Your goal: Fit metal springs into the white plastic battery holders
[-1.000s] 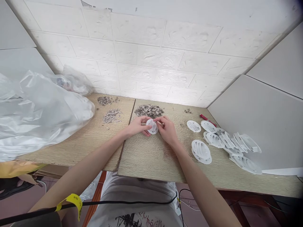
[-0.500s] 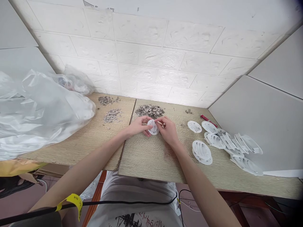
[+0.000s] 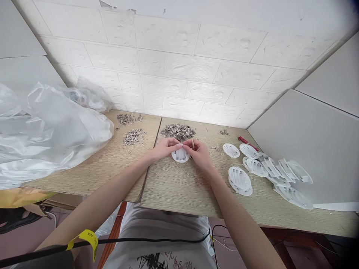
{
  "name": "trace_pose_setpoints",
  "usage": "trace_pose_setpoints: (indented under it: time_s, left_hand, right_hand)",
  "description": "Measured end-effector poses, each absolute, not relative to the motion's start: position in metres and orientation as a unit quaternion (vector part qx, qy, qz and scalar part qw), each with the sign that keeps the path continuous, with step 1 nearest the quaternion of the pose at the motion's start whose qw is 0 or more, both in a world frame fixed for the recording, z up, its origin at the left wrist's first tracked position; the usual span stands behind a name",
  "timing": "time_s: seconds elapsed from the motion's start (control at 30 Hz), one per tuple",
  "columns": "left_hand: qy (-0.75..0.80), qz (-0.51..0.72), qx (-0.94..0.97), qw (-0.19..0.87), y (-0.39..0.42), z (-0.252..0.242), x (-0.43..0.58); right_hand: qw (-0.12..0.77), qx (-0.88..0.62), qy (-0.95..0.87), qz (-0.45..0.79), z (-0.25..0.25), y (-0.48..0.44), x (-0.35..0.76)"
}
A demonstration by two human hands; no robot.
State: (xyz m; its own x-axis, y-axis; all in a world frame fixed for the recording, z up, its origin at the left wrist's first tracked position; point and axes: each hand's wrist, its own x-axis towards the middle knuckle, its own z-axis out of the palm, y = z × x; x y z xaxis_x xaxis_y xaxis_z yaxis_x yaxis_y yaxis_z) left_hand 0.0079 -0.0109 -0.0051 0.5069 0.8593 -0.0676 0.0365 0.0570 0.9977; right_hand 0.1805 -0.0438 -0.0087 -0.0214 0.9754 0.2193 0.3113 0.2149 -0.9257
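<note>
Between my two hands is a round white plastic battery holder [image 3: 181,155] with slots across it, its face turned toward me. My left hand [image 3: 167,148] grips its upper left edge between thumb and fingers. My right hand [image 3: 198,152] pinches its top edge with the thumb and a finger. A thin pale stick [image 3: 193,144] shows among the right fingers; its ends are hard to see. Just behind the hands lies a heap of small metal clips [image 3: 178,130].
More round white holders [image 3: 239,180] lie to the right, many leaning in a row [image 3: 276,170] by the grey panel. A red tube-like object [image 3: 248,143] lies behind them. Two piles of small metal parts [image 3: 134,136] and a big plastic bag [image 3: 61,130] are on the left.
The battery holder has turned so its slots stand upright and has shifted slightly left. My right fingers have moved onto its top edge, and the stick now points up.
</note>
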Motion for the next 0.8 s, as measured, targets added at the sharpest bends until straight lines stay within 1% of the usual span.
trace_pose_setpoints:
  time_s: [0.13,0.5,0.57,0.7,0.8]
  left_hand:
    - [0.37,0.332,0.61,0.617,-0.0086,-0.0082,0.0079]
    - [0.363,0.335,0.578,0.65,-0.0088,-0.0074,0.0084]
    - [0.367,0.338,0.574,0.649,-0.0087,-0.0075,0.0088]
    - [0.378,0.341,0.566,0.648,-0.0098,-0.0054,0.0092]
    - [0.387,0.333,0.563,0.65,-0.0112,-0.0027,0.0091]
  right_hand:
    - [0.477,-0.517,-0.616,0.355,-0.0066,-0.0455,0.1768]
    - [0.481,-0.518,-0.608,0.361,-0.0072,-0.0448,0.1748]
    - [0.472,-0.519,-0.633,0.328,-0.0065,-0.0454,0.1749]
    - [0.445,-0.522,-0.693,0.222,-0.0047,-0.0466,0.175]
    - [0.429,-0.526,-0.711,0.185,-0.0052,-0.0463,0.1754]
